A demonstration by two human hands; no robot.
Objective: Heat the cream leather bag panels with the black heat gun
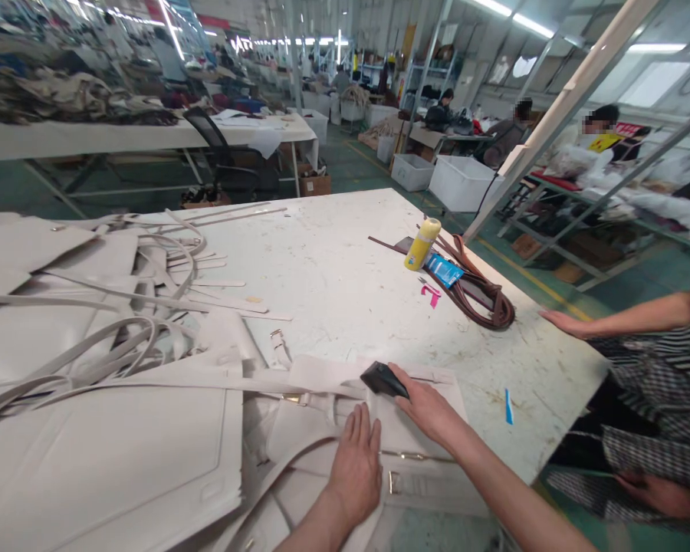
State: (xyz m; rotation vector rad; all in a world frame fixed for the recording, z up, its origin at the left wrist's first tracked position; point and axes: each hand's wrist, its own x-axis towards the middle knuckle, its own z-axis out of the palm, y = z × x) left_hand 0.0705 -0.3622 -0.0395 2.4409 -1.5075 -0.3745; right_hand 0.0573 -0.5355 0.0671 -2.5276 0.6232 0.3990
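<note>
My right hand [428, 406] is closed around a black handheld tool [384, 379] with a thick, rounded body; its exact kind I cannot make out. The tool's front end is over an off-white leather-like bag piece [448, 387]. My left hand [356, 468] lies flat with fingers stretched out, pressing on the pale pieces just left of the tool. A strap [304, 387] runs toward both hands from the left. Near my wrists are a gold buckle [394, 482] and a zip [417, 456].
Pale bag panels [149, 452] and looped straps [143, 337] cover the table's left side. Farther back sit a yellow bottle [422, 244], brown straps [488, 310], pink scissors [431, 294] and a blue strip [508, 406]. At right, another person's hand [569, 323] rests at the table edge.
</note>
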